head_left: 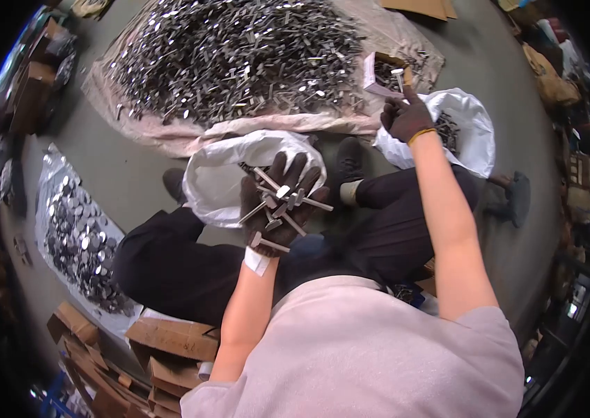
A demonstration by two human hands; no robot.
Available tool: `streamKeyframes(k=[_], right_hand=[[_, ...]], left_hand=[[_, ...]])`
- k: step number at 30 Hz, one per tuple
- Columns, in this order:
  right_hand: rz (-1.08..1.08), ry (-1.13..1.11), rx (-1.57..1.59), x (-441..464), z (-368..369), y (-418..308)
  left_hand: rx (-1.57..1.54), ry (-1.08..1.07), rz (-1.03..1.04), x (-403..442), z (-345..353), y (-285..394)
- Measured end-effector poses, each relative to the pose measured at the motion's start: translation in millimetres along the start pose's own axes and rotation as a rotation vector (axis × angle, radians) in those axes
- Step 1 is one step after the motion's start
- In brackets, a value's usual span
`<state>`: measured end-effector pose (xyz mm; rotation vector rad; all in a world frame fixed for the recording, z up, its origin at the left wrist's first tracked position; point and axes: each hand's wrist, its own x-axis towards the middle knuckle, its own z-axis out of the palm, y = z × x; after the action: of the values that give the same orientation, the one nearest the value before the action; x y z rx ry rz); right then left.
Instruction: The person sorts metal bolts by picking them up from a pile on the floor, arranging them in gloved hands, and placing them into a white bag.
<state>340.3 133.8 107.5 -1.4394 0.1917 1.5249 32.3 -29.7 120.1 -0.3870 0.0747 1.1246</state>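
Observation:
Several metal T-shaped pieces (pixel 283 191) lie across the palm of my left hand (pixel 277 202), which is gloved in dark brown, palm up, with its fingers spread beneath them. Under and behind it is a white sack (pixel 208 181) with its mouth open. Up and to the right, my right hand (pixel 406 117), in a dark glove with a yellow cuff, pinches one metal piece (pixel 398 75) by its shank beside a small open box (pixel 370 75) of metal parts. A second white sack (pixel 479 132), holding metal parts, stands just right of my right hand.
A large heap of metal pieces (pixel 239 56) covers a pale cloth (pixel 128 129) ahead. Round metal discs (pixel 82 237) lie on a plastic sheet at the left. Cardboard boxes (pixel 173 339) stand at lower left, and a dark stool-like object (pixel 517 198) is at the right.

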Motion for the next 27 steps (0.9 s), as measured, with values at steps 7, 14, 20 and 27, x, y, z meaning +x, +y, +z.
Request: streamKeyframes(k=[7, 14, 20, 27], right_hand=[[-0.322, -0.338, -0.674, -103.0, 38.5, 88.3], [-1.432, -0.810, -1.775, -167.2, 68.2, 136.0], [-1.431, -0.859, -1.866, -165.3, 69.8, 145.4], [-1.641, -0.859, -1.761, -156.8, 66.1, 133.1]], left_hand=[[0.037, -0.003, 0.036, -4.6, -0.2, 4.1], [0.091, 0.029, 0.013, -11.5, -2.0, 6.4], [0.019, 0.061, 0.053, -15.6, -9.2, 4.6], [0.037, -0.074, -0.017, -20.1, -14.8, 10.1]])
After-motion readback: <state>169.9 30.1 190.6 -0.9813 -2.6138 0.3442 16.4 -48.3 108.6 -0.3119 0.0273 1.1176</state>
